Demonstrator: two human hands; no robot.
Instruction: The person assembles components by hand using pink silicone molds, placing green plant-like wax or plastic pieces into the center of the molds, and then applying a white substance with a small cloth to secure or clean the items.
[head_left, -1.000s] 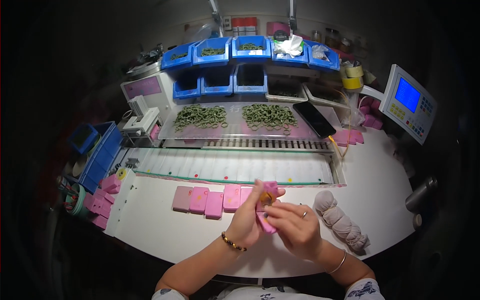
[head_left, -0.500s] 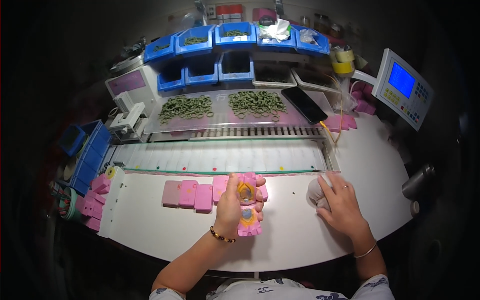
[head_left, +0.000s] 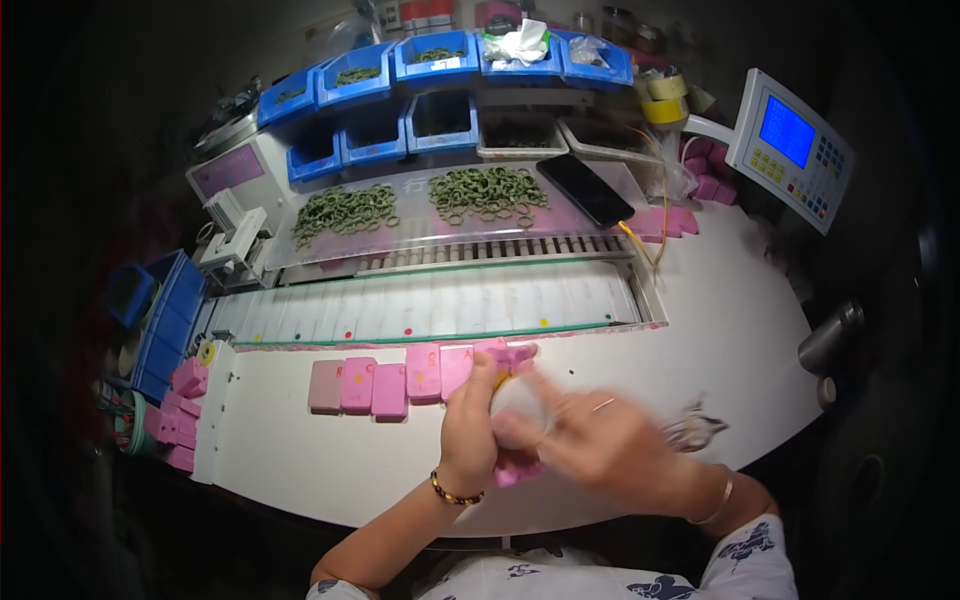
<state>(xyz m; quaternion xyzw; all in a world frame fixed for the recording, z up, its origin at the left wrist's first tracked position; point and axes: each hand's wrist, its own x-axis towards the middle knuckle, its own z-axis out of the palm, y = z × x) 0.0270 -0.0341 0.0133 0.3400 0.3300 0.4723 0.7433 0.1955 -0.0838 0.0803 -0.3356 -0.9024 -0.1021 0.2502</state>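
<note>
In my left hand [head_left: 468, 432], fingers wrapped round it, is a pink rubber mold [head_left: 515, 470] held above the white worktop. My right hand [head_left: 610, 440], smeared by motion, grips a round white pouch [head_left: 518, 412] against the mold's inner face. The pouch and the right fingers hide most of that face; a bit of yellow edge shows above. Left of my left hand, a row of pink mold blocks [head_left: 390, 390] with red and yellow marks lies on the worktop.
Behind are a green-edged white panel [head_left: 400, 305], a tray [head_left: 410, 240] of green rings, a black phone [head_left: 587, 190] and blue bins [head_left: 435, 55]. A control screen [head_left: 790, 140] and dark flask [head_left: 830, 335] stand right. A blurred greyish thing [head_left: 695, 427] lies beyond my right wrist.
My right hand has come left from the worktop, bringing the white pouch onto the mold. My left hand keeps its hold on the mold. The whole view has shifted slightly.
</note>
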